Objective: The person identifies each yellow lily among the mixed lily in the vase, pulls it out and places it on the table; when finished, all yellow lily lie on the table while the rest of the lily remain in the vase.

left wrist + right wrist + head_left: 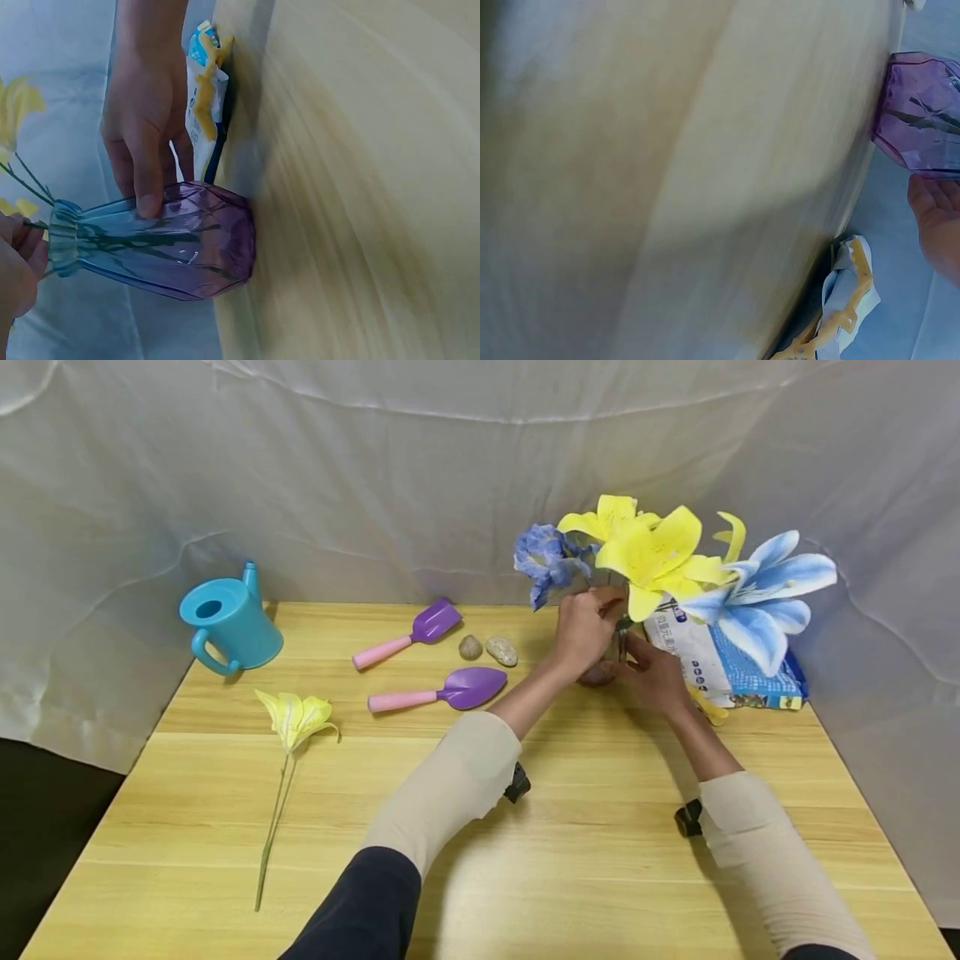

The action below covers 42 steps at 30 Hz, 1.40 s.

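Note:
A faceted glass vase (pixel 161 244), blue at the neck and purple at the base, stands on the table with several green stems inside. My right hand (pixel 658 677) holds its side, the thumb on the near face in the left wrist view. At the vase mouth my left hand (pixel 585 627) pinches a green stem (pixel 34 225). Above the hands spread yellow lilies (pixel 652 556), a blue-and-white lily (pixel 772 593) and a blue-purple flower (pixel 546 560). In the head view, the hands and blooms cover most of the vase.
A blue-and-white printed bag (pixel 750 672) lies right of the vase, a yellow branching object (pixel 202 97) beside it. Leftward are two purple trowels (pixel 472 687) with pink handles, two stones (pixel 501 651), a blue watering can (pixel 238 622) and a single yellow lily (pixel 296 722). Grey cloth (pixel 375 485) hangs behind.

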### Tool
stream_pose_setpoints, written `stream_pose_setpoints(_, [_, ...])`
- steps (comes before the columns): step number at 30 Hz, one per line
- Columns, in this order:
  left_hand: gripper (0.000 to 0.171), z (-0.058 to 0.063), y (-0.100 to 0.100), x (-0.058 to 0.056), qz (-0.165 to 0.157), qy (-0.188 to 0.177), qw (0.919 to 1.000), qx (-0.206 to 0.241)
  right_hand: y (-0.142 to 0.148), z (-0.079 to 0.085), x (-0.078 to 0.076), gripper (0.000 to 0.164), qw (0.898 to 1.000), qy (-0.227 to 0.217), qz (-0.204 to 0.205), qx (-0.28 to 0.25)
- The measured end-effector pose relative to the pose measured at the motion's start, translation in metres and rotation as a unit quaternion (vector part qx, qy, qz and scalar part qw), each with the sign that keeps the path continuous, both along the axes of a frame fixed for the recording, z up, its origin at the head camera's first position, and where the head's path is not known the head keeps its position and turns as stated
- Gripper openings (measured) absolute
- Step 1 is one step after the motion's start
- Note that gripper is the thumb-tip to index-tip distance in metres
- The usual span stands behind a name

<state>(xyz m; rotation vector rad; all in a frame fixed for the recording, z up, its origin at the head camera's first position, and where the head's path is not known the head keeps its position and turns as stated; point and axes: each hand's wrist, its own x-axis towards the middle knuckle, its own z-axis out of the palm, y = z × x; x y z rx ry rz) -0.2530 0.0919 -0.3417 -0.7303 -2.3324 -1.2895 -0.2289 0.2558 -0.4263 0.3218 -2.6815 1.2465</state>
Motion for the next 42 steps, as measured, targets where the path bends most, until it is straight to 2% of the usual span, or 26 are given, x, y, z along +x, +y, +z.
stream_pose_setpoints(2, [0.015, -0.003, -0.001, -0.001, 0.000, -0.001, 1.0000, 0.006, 0.000, -0.001, 0.000, 0.057, 1.000, 0.006, 0.013, -0.020])
stream_pose_setpoints(7, [0.011, -0.007, -0.006, -0.001, 0.025, 0.059, 0.9976, 0.027, -0.001, -0.001, 0.001, 0.055, 0.998, 0.029, 0.038, -0.043])
stream_pose_setpoints(11, [0.016, -0.003, -0.010, 0.001, 0.023, 0.096, 0.9934, 0.058, -0.001, 0.001, 0.000, 0.053, 0.998, 0.037, 0.039, -0.030])
stream_pose_setpoints(14, [0.023, 0.002, -0.012, 0.003, 0.014, 0.119, 0.9893, 0.084, -0.003, 0.005, 0.002, 0.055, 0.998, 0.021, 0.039, -0.040])
stream_pose_setpoints(17, [0.020, 0.012, -0.016, 0.008, 0.006, 0.139, 0.9845, 0.107, -0.009, 0.015, 0.008, 0.059, 0.998, -0.004, 0.028, -0.059])
stream_pose_setpoints(20, [0.011, 0.029, -0.025, 0.018, -0.001, 0.159, 0.9806, 0.114, -0.014, 0.024, 0.014, 0.061, 0.998, -0.027, 0.016, -0.063])
stream_pose_setpoints(24, [0.006, 0.055, -0.044, 0.035, -0.019, 0.168, 0.9793, 0.111, -0.010, 0.018, 0.010, 0.064, 0.997, -0.041, 0.011, -0.061])
stream_pose_setpoints(26, [0.012, 0.064, -0.058, 0.045, -0.061, 0.148, 0.9778, 0.135, -0.007, 0.011, 0.006, 0.065, 0.997, -0.037, 0.011, -0.066])
stream_pose_setpoints(29, [0.015, 0.074, -0.084, 0.060, -0.106, 0.116, 0.9772, 0.143, -0.003, 0.004, 0.001, 0.063, 0.997, -0.016, 0.017, -0.077])
stream_pose_setpoints(31, [0.013, 0.076, -0.105, 0.070, -0.136, 0.068, 0.9769, 0.151, -0.002, 0.001, -0.001, 0.062, 0.996, -0.006, 0.015, -0.086])
stream_pose_setpoints(33, [0.010, 0.074, -0.127, 0.079, -0.142, 0.021, 0.9806, 0.133, -0.002, 0.002, -0.001, 0.063, 0.996, -0.003, 0.014, -0.086])
stream_pose_setpoints(36, [0.009, 0.062, -0.161, 0.093, -0.143, -0.074, 0.9817, 0.102, 0.000, -0.001, -0.002, 0.064, 0.997, -0.007, 0.008, -0.080])
stream_pose_setpoints(38, [0.007, 0.049, -0.183, 0.104, -0.130, -0.125, 0.9819, 0.057, 0.004, -0.008, -0.004, 0.064, 0.997, -0.006, 0.009, -0.071])
stream_pose_setpoints(40, [0.006, 0.032, -0.203, 0.116, -0.127, -0.178, 0.9756, 0.022, 0.008, -0.017, -0.009, 0.063, 0.997, -0.005, 0.011, -0.071])
stream_pose_setpoints(42, [0.006, 0.014, -0.222, 0.130, -0.122, -0.235, 0.9642, 0.006, 0.015, -0.031, -0.017, 0.063, 0.998, 0.005, 0.009, -0.067])
